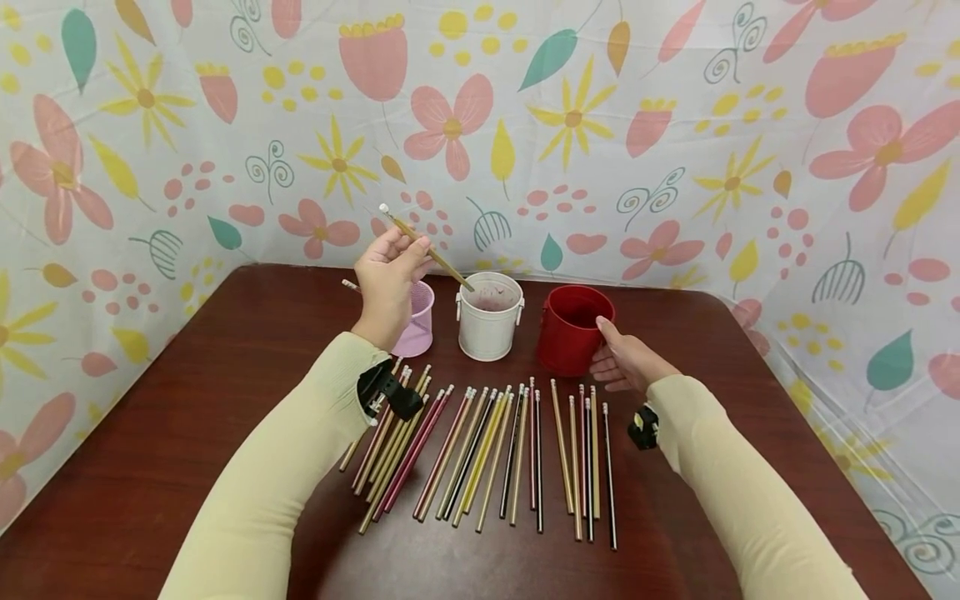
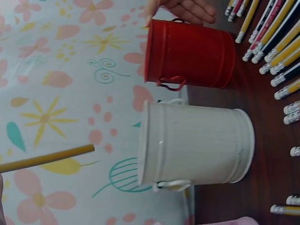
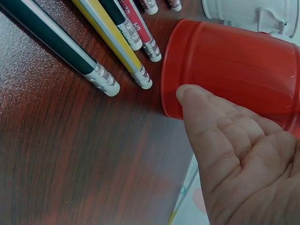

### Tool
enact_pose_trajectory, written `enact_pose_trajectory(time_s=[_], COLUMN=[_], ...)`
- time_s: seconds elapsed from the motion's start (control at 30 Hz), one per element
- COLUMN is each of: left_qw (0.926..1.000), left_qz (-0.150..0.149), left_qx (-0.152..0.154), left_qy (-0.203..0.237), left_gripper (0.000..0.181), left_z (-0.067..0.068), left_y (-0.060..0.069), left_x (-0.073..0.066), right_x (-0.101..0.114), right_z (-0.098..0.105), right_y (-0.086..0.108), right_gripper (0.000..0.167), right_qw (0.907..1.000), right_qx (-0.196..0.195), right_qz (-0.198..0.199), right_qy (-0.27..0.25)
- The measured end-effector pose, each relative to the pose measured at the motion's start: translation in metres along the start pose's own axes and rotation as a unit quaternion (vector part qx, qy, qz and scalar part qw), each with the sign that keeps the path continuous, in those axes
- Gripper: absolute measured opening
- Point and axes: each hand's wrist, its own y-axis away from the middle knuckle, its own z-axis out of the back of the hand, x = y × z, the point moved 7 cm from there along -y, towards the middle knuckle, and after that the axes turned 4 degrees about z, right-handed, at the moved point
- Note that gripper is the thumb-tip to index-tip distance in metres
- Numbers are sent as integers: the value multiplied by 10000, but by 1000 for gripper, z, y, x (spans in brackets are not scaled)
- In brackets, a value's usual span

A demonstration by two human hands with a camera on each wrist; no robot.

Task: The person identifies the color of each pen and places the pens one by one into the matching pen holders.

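My left hand (image 1: 392, 283) pinches a yellow pencil (image 1: 450, 268), its white eraser end up and its other end slanting down to the right. That lower end hangs above the white bucket (image 1: 487, 333); the left wrist view shows a gap between pencil (image 2: 56, 157) and bucket (image 2: 201, 145). My right hand (image 1: 633, 362) rests against the right side of the red bucket (image 1: 573, 342), thumb at the rim, fingers fairly straight. In the right wrist view the hand (image 3: 248, 154) touches the red wall (image 3: 234, 61). Behind my left hand, a pink mesh cup (image 1: 422, 321) is partly hidden.
Many loose pencils (image 1: 480, 458) lie in a spread row on the dark wooden table (image 1: 675, 517), eraser ends toward the buckets. One pencil's eraser end (image 1: 350, 285) shows left of the pink cup. A flowered cloth (image 1: 570, 167) hangs behind and at both sides.
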Motion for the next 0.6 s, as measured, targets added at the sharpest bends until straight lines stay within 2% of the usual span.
enact_pose_trajectory(time_s=[0.17, 0.33, 0.47, 0.6], left_qw=[9999, 10000, 9996, 9962], left_qz=[62, 76, 77, 89], left_qx=[-98, -31, 82, 220], left_qy=[-13, -11, -246, -838], left_gripper=[21, 17, 13, 14], left_z=[0, -6, -9, -10], left_y=[-2, 0, 0, -2], left_x=[13, 25, 32, 38], right_x=[0, -1, -2, -1], right_z=[-1, 0, -1, -1], right_y=[-2, -3, -2, 0], right_gripper=[94, 94, 95, 96], right_qw=[10000, 10000, 10000, 10000], right_qx=[3, -23, 0, 22], right_qz=[-20, -47, -52, -31], right_qy=[-25, -66, -58, -42])
